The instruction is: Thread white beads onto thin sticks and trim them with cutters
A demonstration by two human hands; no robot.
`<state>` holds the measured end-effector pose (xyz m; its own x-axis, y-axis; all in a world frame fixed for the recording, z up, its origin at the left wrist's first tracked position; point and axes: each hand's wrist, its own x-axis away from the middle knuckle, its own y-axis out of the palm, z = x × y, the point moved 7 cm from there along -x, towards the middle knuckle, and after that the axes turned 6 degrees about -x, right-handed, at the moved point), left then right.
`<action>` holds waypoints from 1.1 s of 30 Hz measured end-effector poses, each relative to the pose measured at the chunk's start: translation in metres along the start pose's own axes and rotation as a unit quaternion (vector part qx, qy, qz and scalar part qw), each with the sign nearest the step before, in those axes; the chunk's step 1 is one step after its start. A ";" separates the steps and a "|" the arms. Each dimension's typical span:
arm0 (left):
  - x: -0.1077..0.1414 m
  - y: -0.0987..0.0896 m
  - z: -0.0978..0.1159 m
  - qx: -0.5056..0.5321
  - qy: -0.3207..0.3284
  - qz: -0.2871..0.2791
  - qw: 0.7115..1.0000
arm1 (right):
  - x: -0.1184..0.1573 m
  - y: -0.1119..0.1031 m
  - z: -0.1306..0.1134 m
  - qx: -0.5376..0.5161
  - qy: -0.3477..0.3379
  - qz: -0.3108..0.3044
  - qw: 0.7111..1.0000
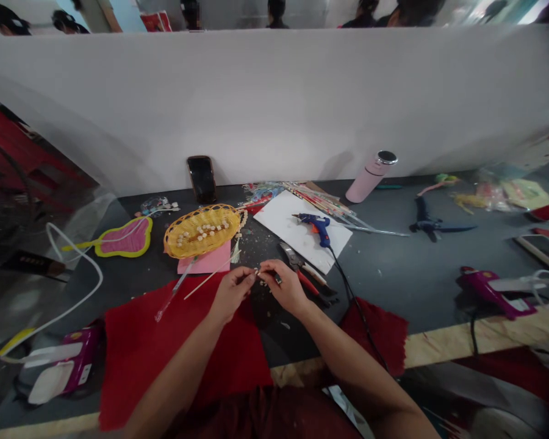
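My left hand (230, 295) and my right hand (285, 289) meet over the dark table, fingertips pinched together. Between them is a small pale piece (257, 272), too small to name. Just behind my left hand lies a thin wooden stick (207, 281). A yellow woven basket (171, 238) holding several small whitish pieces sits beyond it, partly on a pink sheet (210, 261). Pliers with red handles (307, 284) lie right beside my right hand. A blue glue gun (318, 227) rests on a white board (281, 213) farther back.
Red cloth (165, 347) covers the front left. A phone (202, 178) and pink flask (366, 178) stand near the white partition (274, 103). The glue gun's black cord (354, 305) runs to the front edge. Purple devices (86, 353) sit at both sides; people are beyond the partition.
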<state>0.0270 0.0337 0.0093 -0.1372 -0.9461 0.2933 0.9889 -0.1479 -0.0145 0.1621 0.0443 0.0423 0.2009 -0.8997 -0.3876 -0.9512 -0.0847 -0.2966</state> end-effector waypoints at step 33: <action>0.002 0.000 0.005 -0.023 0.023 -0.042 0.999 | 0.001 -0.001 -0.012 -0.047 -0.049 -0.024 0.997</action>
<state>0.0274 0.0333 0.0144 -0.2225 -0.9422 0.2506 0.9705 -0.2386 -0.0357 0.1599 0.0385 0.0528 0.2635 -0.8479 -0.4601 -0.9571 -0.1703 -0.2344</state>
